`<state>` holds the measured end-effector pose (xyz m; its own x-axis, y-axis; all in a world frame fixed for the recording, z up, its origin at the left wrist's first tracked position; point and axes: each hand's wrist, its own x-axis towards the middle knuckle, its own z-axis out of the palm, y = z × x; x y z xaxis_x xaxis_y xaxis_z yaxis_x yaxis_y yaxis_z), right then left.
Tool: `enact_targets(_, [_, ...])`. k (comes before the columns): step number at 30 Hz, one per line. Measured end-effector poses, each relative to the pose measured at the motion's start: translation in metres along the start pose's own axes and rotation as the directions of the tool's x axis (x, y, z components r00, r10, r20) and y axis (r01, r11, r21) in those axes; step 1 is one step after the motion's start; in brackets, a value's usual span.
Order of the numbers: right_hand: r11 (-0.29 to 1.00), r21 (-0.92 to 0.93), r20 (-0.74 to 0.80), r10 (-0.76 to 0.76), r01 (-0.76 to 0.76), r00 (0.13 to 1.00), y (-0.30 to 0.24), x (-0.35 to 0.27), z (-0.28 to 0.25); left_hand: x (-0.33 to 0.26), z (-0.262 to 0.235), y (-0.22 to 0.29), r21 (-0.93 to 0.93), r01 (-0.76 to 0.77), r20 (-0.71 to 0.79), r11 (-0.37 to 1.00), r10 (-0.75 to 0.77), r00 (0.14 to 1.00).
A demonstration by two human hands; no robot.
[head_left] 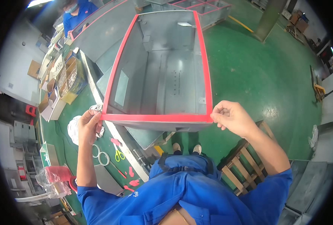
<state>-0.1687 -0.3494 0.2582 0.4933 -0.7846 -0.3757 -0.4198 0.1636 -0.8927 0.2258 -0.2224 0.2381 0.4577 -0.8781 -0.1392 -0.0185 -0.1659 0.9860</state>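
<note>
A grey sheet-metal cabinet [155,93] sits at 12 o'clock from the wearer, open side up, with red along all four rim edges. The step in hand looks like laying red tape [155,117] on the near, 6 o'clock edge; whether that strip is fully stuck I cannot tell. The move seems to call for even tension, the strip aligned with the edge, and both ends pressed down.

The right arm reaches out, elbow bent at 4 o'clock; its hand [230,114] is at the cabinet's 5 o'clock corner, thumb and index pinched on what looks like the tape's end, other fingers curled. The left forearm rises steeply from 8 o'clock, its hand [88,122] at the 7 o'clock corner, fingertips likewise closed on the strip. Yellow-green scissors [119,155] lie at 8 o'clock, well apart from both.
</note>
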Motion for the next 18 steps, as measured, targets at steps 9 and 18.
enact_targets(9, [0.999, -0.001, 0.035, -0.043, 0.043, 0.998, 0.0064, 0.0003, -0.0011, 0.0042, -0.0019, -0.0039, -0.017, -0.011, 0.015, 1.0, 0.011, 1.0])
enact_targets(18, [1.0, -0.022, 0.083, -0.016, 0.018, 0.996, 0.0032, 0.0035, -0.0041, 0.0071, -0.0073, -0.0056, -0.011, -0.025, 0.027, 1.0, 0.025, 0.999])
